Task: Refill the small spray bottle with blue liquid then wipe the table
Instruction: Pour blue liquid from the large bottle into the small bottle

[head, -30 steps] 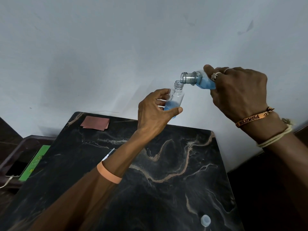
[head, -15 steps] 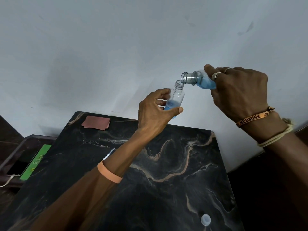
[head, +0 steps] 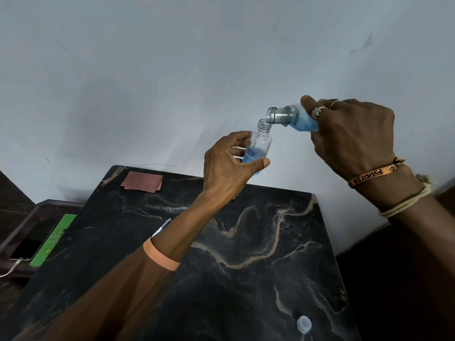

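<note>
Left hand: left hand [head: 227,168] grasps the small spray bottle [head: 258,149], thumb across its front, fingers curled behind; capless, slightly tilted, raised above the table's far edge.
Right hand: right hand [head: 352,136] grasps the refill bottle [head: 293,118], tipped nearly level, its open mouth just above the small bottle's neck.
Blue liquid: pooled in the small bottle's lower part and in the refill bottle.
Table: black marble table [head: 246,267] bears 1 brown cloth [head: 142,182] at the far left and 1 pale cap [head: 304,324] near the front.
</note>
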`<state>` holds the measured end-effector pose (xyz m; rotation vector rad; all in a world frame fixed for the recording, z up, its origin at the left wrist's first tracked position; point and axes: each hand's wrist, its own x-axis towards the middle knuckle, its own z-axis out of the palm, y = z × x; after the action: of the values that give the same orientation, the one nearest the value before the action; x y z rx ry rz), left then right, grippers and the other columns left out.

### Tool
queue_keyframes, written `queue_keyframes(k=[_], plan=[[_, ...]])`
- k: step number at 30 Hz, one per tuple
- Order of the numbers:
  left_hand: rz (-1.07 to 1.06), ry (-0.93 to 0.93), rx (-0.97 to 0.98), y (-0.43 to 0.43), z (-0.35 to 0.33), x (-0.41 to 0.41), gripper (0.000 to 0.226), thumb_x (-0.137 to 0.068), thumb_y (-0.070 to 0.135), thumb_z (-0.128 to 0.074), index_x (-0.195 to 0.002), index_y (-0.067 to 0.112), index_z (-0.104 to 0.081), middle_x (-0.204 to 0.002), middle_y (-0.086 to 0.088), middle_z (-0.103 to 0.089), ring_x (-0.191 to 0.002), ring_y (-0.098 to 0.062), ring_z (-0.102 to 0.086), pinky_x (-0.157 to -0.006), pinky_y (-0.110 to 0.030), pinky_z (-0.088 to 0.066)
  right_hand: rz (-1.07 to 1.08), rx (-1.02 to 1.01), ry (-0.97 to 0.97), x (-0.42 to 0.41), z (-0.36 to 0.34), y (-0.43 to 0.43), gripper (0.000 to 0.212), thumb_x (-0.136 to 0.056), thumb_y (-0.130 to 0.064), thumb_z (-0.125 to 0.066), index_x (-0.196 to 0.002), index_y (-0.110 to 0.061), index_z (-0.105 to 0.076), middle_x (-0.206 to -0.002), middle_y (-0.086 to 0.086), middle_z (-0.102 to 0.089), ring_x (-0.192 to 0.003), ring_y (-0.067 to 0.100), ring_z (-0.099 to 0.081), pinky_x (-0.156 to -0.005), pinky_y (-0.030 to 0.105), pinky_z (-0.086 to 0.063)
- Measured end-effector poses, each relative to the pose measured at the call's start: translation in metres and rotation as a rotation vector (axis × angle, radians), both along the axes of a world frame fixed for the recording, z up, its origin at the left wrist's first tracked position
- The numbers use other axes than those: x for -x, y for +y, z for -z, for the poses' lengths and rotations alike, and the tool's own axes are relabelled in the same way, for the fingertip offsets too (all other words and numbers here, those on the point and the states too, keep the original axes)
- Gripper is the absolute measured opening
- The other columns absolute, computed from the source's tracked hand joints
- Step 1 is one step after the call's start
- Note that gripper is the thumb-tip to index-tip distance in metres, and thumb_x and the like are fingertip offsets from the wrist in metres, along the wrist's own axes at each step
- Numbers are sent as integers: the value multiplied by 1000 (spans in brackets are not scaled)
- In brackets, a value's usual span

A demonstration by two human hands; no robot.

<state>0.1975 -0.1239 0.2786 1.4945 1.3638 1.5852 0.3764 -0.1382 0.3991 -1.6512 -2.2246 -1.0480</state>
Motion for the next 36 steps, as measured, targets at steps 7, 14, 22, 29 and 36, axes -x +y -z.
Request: queue_keyframes(k=[7, 14, 22, 29, 36], plan=[[-3, 0, 0, -2, -1, 1, 59, -63, 36, -92, -116, 27, -67, -105, 9, -72, -85, -4, -70, -72, -19, -59, -3, -5, 9, 1, 1, 0, 49, -93, -14, -57, -141, -14, -49, -104, 17, -70, -84, 41, -63, -64, 34, -37], [-2, -3, -4, -2, -1, 2, 58, -64, 34, -92, -116, 26, -67, -103, 10, -71, -84, -1, -69, -69, -13, -56, -20, -6, 21, 0, 2, 2, 50, -92, -14, -58, -141, -15, -50, -106, 16, -70, -85, 41, -63, -67, 35, -42], [-2, 6, -13, -2, -2, 2, 58, -64, 35, -92, -116, 26, -67, -106, 9, -72, -85, -2, -69, -71, -16, -58, -7, -5, 6, 0, 1, 1, 50, -94, -15, -55, -143, -16, -46, -108, 15, -69, -87, 40, -63, -67, 34, -41], [6, -9, -5, -2, -1, 1, 56, -64, 34, -92, -114, 28, -67, -102, 13, -70, -83, 1, -69, -70, -14, -56, -5, -3, 3, 0, 1, 1, 50, -95, -16, -54, -144, -16, -45, -108, 15, -69, -88, 40, -64, -67, 33, -39], [0, -8, -3, 0, 0, 2, 57, -64, 35, -92, -115, 28, -67, -103, 12, -71, -83, 2, -68, -70, -16, -58, -14, 9, 10, 0, 2, 3, 51, -94, -16, -55, -144, -16, -45, -112, 15, -69, -90, 41, -63, -70, 36, -44]])
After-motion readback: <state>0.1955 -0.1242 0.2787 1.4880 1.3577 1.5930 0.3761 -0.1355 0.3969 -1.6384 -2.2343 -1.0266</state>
